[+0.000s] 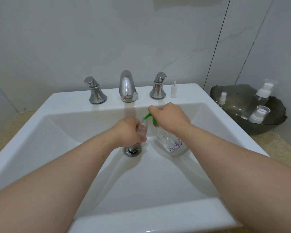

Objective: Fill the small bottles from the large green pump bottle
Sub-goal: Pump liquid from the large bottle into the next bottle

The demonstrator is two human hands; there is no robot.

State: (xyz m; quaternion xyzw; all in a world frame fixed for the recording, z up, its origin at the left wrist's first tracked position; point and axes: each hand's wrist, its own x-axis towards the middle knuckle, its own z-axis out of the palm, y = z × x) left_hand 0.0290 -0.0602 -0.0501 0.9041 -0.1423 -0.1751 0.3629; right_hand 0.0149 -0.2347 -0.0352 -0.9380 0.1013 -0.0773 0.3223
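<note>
Over the white sink [60, 132], my left hand [128, 132] grips a small clear bottle [142, 128], held upright above the drain. My right hand [170, 116] sits on top of the green pump head [149, 117] of the large clear pump bottle [170, 142], fingers curled over it. The bottle stands tilted in the basin, with purple writing on its side. The green nozzle points down into the small bottle's open mouth. A small white spray cap [173, 89] stands on the sink ledge to the right of the right tap handle.
A chrome faucet [127, 86] with two handles [94, 91] [158, 86] stands at the back of the sink. The drain [133, 150] lies under my left hand. A dark glass bowl [238, 108] at the right holds three small capped spray bottles [262, 91].
</note>
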